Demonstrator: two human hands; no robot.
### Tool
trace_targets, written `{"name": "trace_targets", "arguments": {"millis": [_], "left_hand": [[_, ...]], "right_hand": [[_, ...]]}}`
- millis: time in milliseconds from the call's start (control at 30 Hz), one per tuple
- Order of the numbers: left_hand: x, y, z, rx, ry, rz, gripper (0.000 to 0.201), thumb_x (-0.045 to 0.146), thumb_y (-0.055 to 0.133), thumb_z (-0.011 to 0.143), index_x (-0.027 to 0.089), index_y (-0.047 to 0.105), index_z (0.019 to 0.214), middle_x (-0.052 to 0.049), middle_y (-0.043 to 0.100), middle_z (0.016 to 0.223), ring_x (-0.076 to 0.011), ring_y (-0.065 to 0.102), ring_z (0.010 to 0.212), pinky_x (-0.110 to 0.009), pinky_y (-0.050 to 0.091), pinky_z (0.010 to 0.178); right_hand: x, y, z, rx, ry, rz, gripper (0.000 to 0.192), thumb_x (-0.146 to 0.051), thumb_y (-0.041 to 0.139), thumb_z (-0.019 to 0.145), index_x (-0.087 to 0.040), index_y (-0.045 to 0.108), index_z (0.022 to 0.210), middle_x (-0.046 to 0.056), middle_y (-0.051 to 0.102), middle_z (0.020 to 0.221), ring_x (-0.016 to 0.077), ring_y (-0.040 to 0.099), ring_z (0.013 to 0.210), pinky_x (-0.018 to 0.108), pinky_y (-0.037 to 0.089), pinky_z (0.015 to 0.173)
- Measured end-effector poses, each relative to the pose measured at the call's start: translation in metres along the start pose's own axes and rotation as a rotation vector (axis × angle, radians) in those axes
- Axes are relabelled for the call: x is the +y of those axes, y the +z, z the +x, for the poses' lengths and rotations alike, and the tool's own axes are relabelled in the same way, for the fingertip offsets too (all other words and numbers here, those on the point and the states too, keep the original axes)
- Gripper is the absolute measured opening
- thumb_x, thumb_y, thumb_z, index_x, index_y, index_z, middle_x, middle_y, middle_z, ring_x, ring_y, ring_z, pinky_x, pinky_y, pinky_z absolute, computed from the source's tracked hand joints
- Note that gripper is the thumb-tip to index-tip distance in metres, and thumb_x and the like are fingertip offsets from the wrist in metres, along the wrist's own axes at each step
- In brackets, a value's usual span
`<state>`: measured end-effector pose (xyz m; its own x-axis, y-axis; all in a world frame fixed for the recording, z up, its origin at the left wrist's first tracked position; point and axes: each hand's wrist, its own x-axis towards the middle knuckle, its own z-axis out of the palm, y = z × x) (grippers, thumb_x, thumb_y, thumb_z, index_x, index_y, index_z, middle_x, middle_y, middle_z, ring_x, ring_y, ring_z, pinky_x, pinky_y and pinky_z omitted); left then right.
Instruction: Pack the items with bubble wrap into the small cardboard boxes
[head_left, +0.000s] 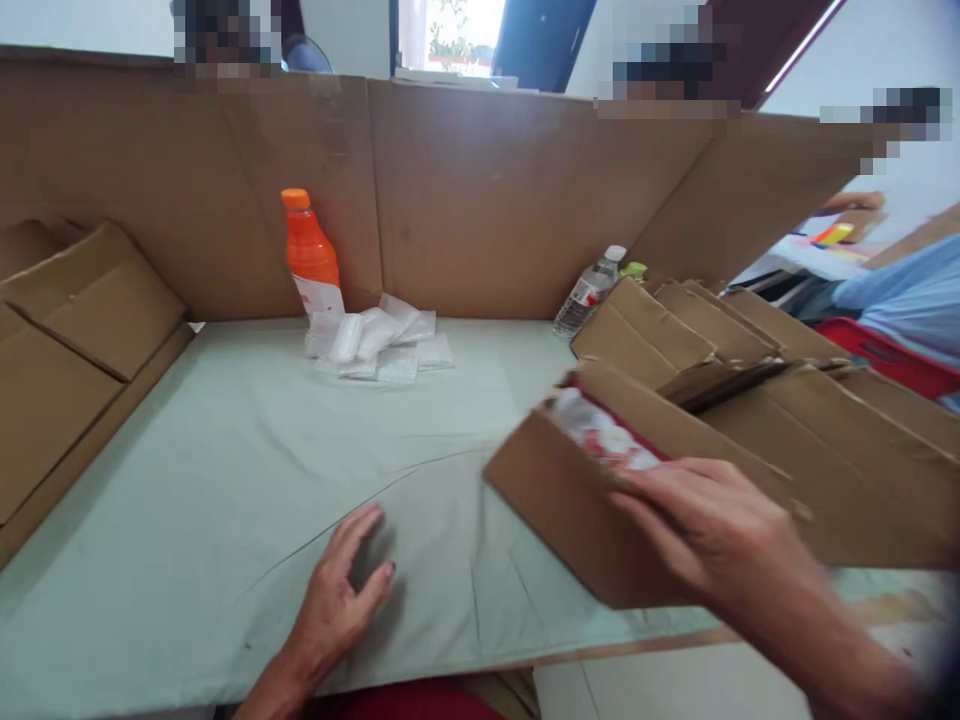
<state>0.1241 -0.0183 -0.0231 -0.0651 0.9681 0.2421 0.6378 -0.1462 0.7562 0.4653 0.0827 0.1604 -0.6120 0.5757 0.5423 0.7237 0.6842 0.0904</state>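
Note:
My right hand (697,520) grips the near upper rim of an open cardboard box (555,500) at the right of the table, with the thumb on its outer wall. Inside the box lie white items with red print (607,430); their kind cannot be made out. Over the pale green tablecloth (225,460), left of the box, hovers or rests my left hand (337,590), fingers and thumb apart and holding nothing. Several clear, bubble-textured plastic packets (382,340) are heaped beyond it, beside an orange drink bottle (311,250).
A tall cardboard screen (487,200) closes off the back. Flat-sided cardboard pieces (90,310) lean at the left, and more cardboard boxes (825,450) crowd the right. A clear water bottle (592,290) tilts near them. Other people are beyond the screen, partly blurred out.

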Motion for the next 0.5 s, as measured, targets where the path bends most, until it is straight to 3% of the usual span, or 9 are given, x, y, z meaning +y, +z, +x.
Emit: {"name": "trace_targets", "arguments": {"millis": [100,200,267,367,433,500], "left_hand": [[-0.005,-0.023,0.0,0.09,-0.12,-0.026,0.064,0.039,0.062,0.088,0.019,0.044,0.146,-0.016,0.057,0.145,-0.0294,0.061,0.126,-0.048,0.053,0.105],[-0.009,-0.038,-0.006,0.146,-0.191,-0.053,0.075,0.046,0.065,0.082,0.017,0.043,0.147,-0.016,0.055,0.146,-0.0326,0.057,0.131,-0.05,0.049,0.109],[-0.012,-0.045,-0.013,0.175,-0.243,-0.047,0.073,0.049,0.065,0.078,0.017,0.05,0.142,-0.015,0.06,0.141,-0.0349,0.054,0.134,-0.052,0.045,0.112],[-0.017,-0.049,-0.021,0.195,-0.309,-0.052,0.066,0.048,0.067,0.074,0.017,0.058,0.131,-0.014,0.067,0.129,-0.0358,0.057,0.131,-0.052,0.045,0.112],[-0.018,-0.048,-0.023,0.191,-0.319,-0.06,0.06,0.045,0.067,0.074,0.017,0.06,0.127,-0.013,0.07,0.123,-0.0351,0.059,0.127,-0.051,0.047,0.11],[-0.018,-0.045,-0.022,0.162,-0.303,-0.074,0.056,0.042,0.066,0.075,0.018,0.061,0.126,-0.012,0.071,0.119,-0.0342,0.061,0.124,-0.05,0.048,0.109]], "right_hand": [[-0.056,-0.006,0.037,-0.139,-0.121,0.341,0.013,-0.02,0.054,0.098,-0.022,0.065,0.092,0.0,0.071,0.076,0.0164,0.065,0.07,0.038,0.049,0.088],[-0.071,-0.011,0.052,-0.119,-0.172,0.587,0.016,-0.032,0.058,0.099,-0.022,0.067,0.107,0.002,0.075,0.091,0.0177,0.069,0.083,0.041,0.047,0.101],[-0.06,-0.006,0.046,0.008,-0.028,0.618,0.018,-0.034,0.06,0.097,-0.025,0.068,0.111,0.003,0.076,0.096,0.02,0.071,0.091,0.04,0.05,0.099],[-0.038,0.02,0.025,0.104,0.351,0.554,0.013,-0.032,0.063,0.094,-0.028,0.072,0.103,0.002,0.077,0.093,0.0207,0.073,0.09,0.035,0.056,0.087],[-0.034,0.048,0.007,0.011,0.526,0.578,0.017,-0.036,0.063,0.093,-0.026,0.074,0.103,0.003,0.078,0.095,0.0213,0.074,0.088,0.032,0.06,0.08],[-0.041,0.079,-0.013,-0.118,0.574,0.689,0.028,-0.041,0.06,0.092,-0.023,0.073,0.11,0.006,0.079,0.1,0.0229,0.075,0.089,0.031,0.062,0.078]]}}
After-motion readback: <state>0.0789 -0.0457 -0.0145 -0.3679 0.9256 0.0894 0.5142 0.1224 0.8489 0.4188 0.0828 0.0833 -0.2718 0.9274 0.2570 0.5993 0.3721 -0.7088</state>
